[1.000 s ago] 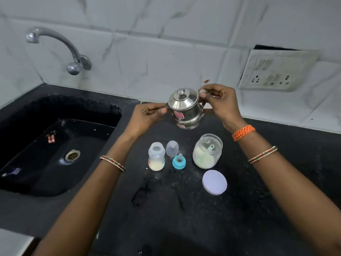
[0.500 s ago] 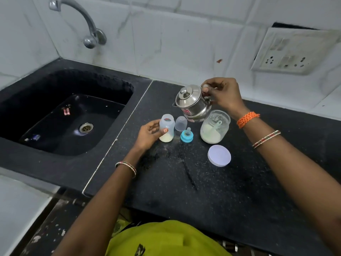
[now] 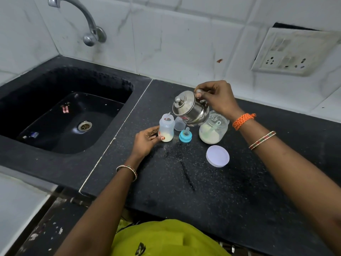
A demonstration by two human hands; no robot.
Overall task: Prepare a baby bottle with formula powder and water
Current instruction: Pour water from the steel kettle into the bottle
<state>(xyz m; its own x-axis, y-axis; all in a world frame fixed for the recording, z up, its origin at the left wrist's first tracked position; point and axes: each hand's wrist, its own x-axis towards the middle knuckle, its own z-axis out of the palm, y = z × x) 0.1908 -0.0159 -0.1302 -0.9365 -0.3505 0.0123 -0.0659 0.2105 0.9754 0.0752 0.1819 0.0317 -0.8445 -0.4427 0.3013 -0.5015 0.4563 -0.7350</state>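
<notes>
A small clear baby bottle [image 3: 166,129] stands open on the black counter [image 3: 212,191] with pale powder at its bottom. My left hand [image 3: 146,142] grips its base from the left. My right hand [image 3: 216,97] holds a lidded steel pot [image 3: 190,109] by its handle, tilted left, its spout over the bottle's mouth with a thin stream of water falling in. Behind the pot stands an open glass jar of formula powder [image 3: 214,130] with a green scoop inside. The blue teat ring [image 3: 185,136] and the clear bottle cap [image 3: 178,124] rest between bottle and jar.
The jar's white lid [image 3: 217,156] lies flat in front of the jar. A black sink [image 3: 70,115] with a wall tap [image 3: 88,24] fills the left side. A switch and socket plate [image 3: 295,52] hangs on the tiled wall at the right.
My left hand left the pot and took hold of the bottle's base. My right hand lowered the pot and tipped it left over the bottle's mouth. The camera has tilted down.
</notes>
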